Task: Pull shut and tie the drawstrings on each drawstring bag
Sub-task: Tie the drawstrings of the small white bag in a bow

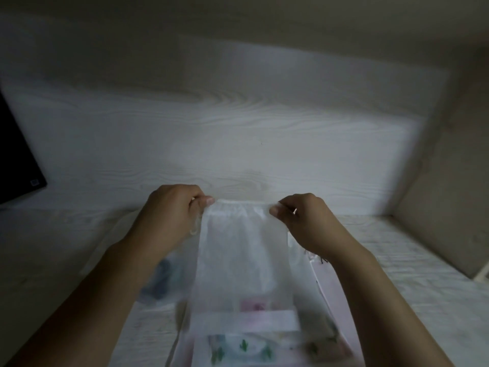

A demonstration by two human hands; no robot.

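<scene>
Drawstring bag hangs right between the two hands, white and see-through, its gathered mouth running straight across from one hand to the other while its long axis drops down toward the person. Left hand pinches the left end of the mouth, thumb on top, and a loop of drawstring dangles just under it. Right hand pinches the right end the same way, so both are clamped on the bag, held apart by the width of the mouth. Neither is nearer; it's dead level. Looks like the cinch comes next, an outward pull along that cross line. More bags lie blurred on the white table below, with no knot visible yet
</scene>
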